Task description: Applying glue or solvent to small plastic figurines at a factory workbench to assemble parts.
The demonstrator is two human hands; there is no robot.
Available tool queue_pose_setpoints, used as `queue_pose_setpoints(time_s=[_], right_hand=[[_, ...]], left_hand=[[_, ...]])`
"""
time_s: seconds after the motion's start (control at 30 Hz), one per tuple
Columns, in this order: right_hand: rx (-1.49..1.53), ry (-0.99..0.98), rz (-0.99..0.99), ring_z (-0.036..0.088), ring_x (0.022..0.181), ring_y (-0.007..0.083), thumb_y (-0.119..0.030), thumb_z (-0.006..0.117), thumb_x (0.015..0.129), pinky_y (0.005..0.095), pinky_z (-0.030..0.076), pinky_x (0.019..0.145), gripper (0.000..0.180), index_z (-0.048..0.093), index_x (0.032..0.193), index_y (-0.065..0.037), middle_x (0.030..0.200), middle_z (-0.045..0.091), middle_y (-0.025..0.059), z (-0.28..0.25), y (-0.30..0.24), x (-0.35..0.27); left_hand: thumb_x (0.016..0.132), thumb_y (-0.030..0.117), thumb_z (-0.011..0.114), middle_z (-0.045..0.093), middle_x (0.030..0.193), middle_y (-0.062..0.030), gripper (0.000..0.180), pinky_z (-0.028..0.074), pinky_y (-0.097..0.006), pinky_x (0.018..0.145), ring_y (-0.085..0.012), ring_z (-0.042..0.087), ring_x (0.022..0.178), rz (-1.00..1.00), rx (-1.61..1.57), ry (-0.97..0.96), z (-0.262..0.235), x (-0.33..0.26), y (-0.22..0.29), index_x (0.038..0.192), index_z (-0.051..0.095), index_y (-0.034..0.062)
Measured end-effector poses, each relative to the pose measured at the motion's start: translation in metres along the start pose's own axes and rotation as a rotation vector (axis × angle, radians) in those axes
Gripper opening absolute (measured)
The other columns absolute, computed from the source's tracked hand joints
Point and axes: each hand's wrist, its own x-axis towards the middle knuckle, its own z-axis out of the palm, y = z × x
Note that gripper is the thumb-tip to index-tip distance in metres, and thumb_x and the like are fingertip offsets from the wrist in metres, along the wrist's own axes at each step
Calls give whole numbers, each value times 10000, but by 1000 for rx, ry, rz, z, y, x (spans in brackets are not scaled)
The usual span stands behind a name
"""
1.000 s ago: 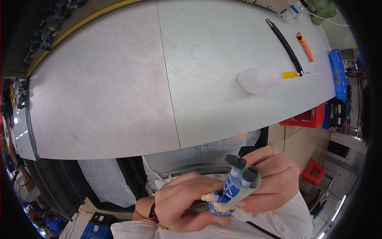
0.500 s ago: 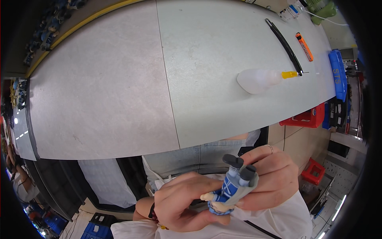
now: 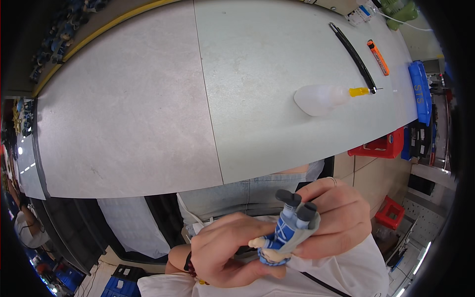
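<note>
A small toy figurine [image 3: 285,230] in blue and white clothes, with dark shoes and a grey cape-like piece, is held upside down, feet up, in front of my body. My left hand [image 3: 228,250] grips it near the head and arm, thumb and fingers closed on its lower end. From the other side, my right hand [image 3: 341,218], a ring on one finger, pinches the grey piece and the legs. Part of the figurine's head is hidden behind the left fingers.
On the table [image 3: 123,109] lie a translucent squeeze bottle [image 3: 320,100] with a yellow needle tip, a black tool [image 3: 354,54] and an orange tube-like item [image 3: 378,58]. Several figurines [image 3: 62,39] stand on a shelf at far left. Red stools [image 3: 381,146] are on the right.
The figurine's feet have shifted very slightly up and left, with my right hand moving along a little. Both hands keep their hold.
</note>
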Motion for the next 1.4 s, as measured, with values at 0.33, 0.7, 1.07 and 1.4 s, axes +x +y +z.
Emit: queue_pose_setpoints(time_s=[0.33, 0.7, 1.07, 1.4], right_hand=[[20, 3, -3, 484, 607, 158, -62, 649, 643, 304, 465, 634, 68, 614, 700, -46, 696, 555, 49, 1, 2, 2], [-27, -27, 78, 485, 603, 137, -80, 679, 619, 301, 460, 645, 121, 621, 725, -70, 688, 568, 18, -4, 0, 1], [-2, -12, 97, 490, 605, 151, -74, 679, 613, 308, 456, 645, 107, 622, 704, -70, 679, 567, 29, -3, 0, -1], [231, -25, 233, 528, 598, 203, -46, 648, 639, 289, 432, 552, 113, 610, 737, -7, 686, 569, 87, -5, 5, -8]], left_hand=[[593, 136, 731, 572, 725, -163, 431, 450, -251, 532, -211, 575, 608, 5, 10, 20, 1, 0, -2, 881, 518, -104], [600, 138, 729, 577, 719, -143, 419, 441, -239, 526, -193, 573, 597, -54, 25, -9, 0, 2, 0, 885, 524, -90], [601, 143, 727, 577, 714, -139, 420, 439, -244, 521, -194, 573, 594, -67, 36, 1, 1, 2, 0, 889, 524, -85], [656, 136, 682, 579, 781, -130, 429, 437, -242, 606, -176, 569, 677, -125, -198, 1, 3, -7, -14, 968, 484, -80]])
